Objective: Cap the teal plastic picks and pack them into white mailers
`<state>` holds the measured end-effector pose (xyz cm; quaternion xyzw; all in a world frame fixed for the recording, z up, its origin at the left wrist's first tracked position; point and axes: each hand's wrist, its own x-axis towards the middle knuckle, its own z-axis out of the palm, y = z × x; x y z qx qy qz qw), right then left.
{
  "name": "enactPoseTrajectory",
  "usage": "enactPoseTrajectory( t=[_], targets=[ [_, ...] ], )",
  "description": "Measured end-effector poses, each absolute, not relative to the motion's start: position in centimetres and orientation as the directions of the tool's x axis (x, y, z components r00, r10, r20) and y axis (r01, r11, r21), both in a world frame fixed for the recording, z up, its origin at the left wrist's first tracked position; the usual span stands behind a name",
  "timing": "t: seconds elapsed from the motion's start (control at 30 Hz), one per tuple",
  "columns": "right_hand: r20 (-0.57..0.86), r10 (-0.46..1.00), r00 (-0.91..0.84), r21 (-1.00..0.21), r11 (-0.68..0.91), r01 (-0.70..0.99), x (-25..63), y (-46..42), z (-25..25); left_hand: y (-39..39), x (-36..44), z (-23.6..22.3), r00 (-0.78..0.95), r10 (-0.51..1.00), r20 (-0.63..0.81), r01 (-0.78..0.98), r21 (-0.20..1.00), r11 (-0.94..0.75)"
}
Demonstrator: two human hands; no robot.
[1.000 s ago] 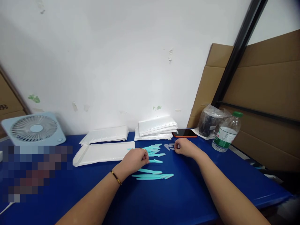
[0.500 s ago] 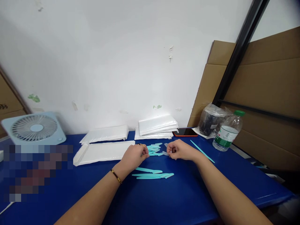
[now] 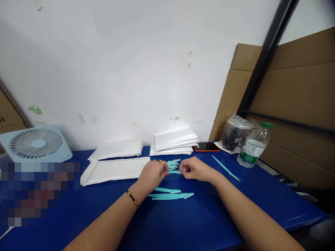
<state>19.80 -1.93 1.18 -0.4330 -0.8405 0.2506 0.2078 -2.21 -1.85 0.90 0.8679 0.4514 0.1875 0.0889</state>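
A turquoise eyebrow razor (image 3: 175, 172) runs between my two hands just above the blue table. My left hand (image 3: 154, 175) pinches its handle, with the back end poking out behind over a white padded mailer (image 3: 115, 170). At the razor's other end, my right hand (image 3: 195, 169) has its fingers curled closed against the tip; what lies inside them is hidden. Several more razors (image 3: 173, 163) lie in a pile just behind the hands, partly covered. Closer to me, a few razors (image 3: 171, 196) rest side by side. A lone razor (image 3: 225, 168) lies right of my right hand.
White mailers are stacked (image 3: 174, 139) along the wall, beside another pile (image 3: 117, 148). A phone (image 3: 206, 147), a bagged dark object (image 3: 232, 136) and a water bottle (image 3: 253, 148) stand at the back right. A fan (image 3: 39, 143) is at the left.
My hands have come closer together, the right one moving left up to the razor's tip. The clear pieces that showed at my right fingers are now out of sight.
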Motion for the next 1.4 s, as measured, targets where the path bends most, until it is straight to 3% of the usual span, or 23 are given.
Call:
enactPoseTrajectory(
  t=[0.1, 0.2, 0.27, 0.33, 0.47, 0.67, 0.73, 0.83, 0.97, 1.17, 1.3, 1.4],
  targets=[
    [0.162, 0.864, -0.476, -0.587, 0.472, 0.658, 20.5, -1.0, 1.1, -1.5, -2.1, 0.7, 0.474, 0.830, 0.293, 0.781, 0.296, -0.551],
    [0.294, 0.914, -0.279, -0.482, 0.393, 0.783, 22.1, 0.1, 1.3, -1.5, -2.5, 1.0, 0.423, 0.834, 0.354, 0.779, 0.328, -0.534],
    [0.359, 0.917, -0.175, -0.403, 0.322, 0.856, 23.1, 0.8, 1.2, -1.8, -3.2, 1.5, 0.472, 0.828, 0.302, 0.745, 0.365, -0.558],
    [0.353, 0.924, -0.144, -0.369, 0.279, 0.887, 23.4, 1.2, 0.8, -2.2, -4.0, 2.1, 0.582, 0.798, 0.156, 0.694, 0.417, -0.587],
    [0.280, 0.940, -0.193, -0.321, 0.281, 0.904, 22.4, 1.5, -0.4, -2.7, -4.9, 2.7, 0.698, 0.705, -0.126, 0.660, 0.495, -0.565],
    [0.233, 0.952, -0.198, -0.186, 0.243, 0.952, 21.6, 1.5, -1.1, -2.6, -4.4, 2.1, 0.613, 0.780, -0.123, 0.722, 0.487, -0.491],
    [0.233, 0.952, -0.199, -0.223, 0.251, 0.942, 21.8, 1.4, -0.8, -2.6, -4.4, 2.0, 0.618, 0.780, -0.098, 0.711, 0.494, -0.501],
    [0.248, 0.937, -0.246, -0.370, 0.326, 0.870, 22.1, 0.8, -0.1, -2.6, -4.6, 1.9, 0.613, 0.788, -0.065, 0.704, 0.497, -0.507],
    [0.352, 0.886, -0.300, -0.444, 0.441, 0.780, 22.5, -0.1, 1.2, -2.3, -4.8, 2.1, 0.572, 0.820, -0.031, 0.649, 0.629, -0.429],
    [0.527, 0.761, -0.378, -0.249, 0.564, 0.787, 22.3, -1.2, 2.2, -1.6, -4.8, 2.2, 0.422, 0.905, 0.043, 0.652, 0.680, -0.336],
    [0.551, 0.700, -0.454, -0.113, 0.602, 0.790, 21.9, -1.2, 1.8, -1.6, -4.9, 2.3, 0.422, 0.907, 0.018, 0.622, 0.722, -0.304],
    [0.535, 0.685, -0.495, -0.075, 0.622, 0.779, 21.7, -1.2, 1.4, -1.7, -4.9, 2.3, 0.423, 0.906, 0.005, 0.599, 0.749, -0.284]
  ],
)
